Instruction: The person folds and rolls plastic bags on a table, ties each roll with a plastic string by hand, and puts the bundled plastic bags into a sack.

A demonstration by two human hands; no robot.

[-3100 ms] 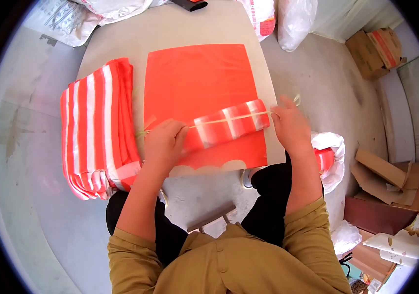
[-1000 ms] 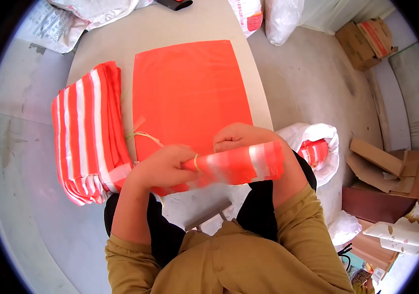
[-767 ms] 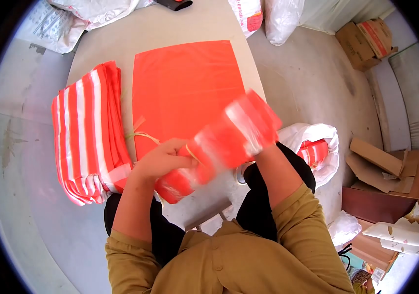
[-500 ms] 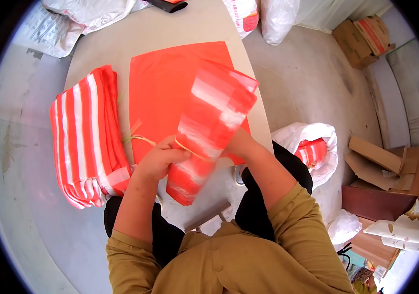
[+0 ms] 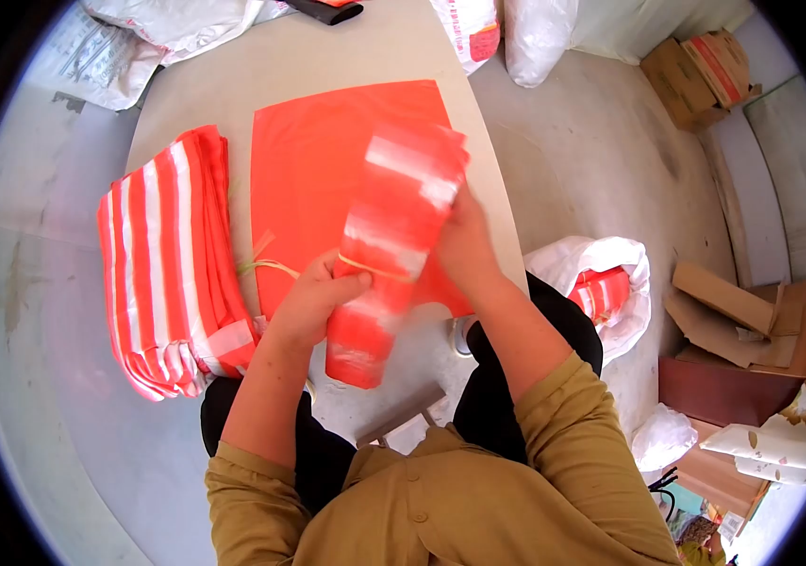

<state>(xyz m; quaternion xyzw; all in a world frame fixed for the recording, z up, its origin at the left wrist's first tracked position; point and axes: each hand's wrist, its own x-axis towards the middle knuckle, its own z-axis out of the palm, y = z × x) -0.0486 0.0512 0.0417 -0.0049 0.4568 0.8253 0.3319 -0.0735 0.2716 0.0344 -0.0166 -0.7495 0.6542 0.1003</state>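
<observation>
So it's just the one cam, worn on the person's head, looking forward and down past their chest. It's close over both forearms (image 5: 266,401) (image 5: 540,325) and the counter (image 5: 224,80), while the floor (image 5: 601,151) sits farther off. Super wide, kinda fisheye, with dark rounded edges. Single view, so nothing's shared.

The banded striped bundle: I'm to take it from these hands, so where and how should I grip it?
Probably around its near end, coming from the body side: the long, narrow bundle sticks out free there below the yellow band. The left hand grips by the band; the right is at the far half.
</observation>
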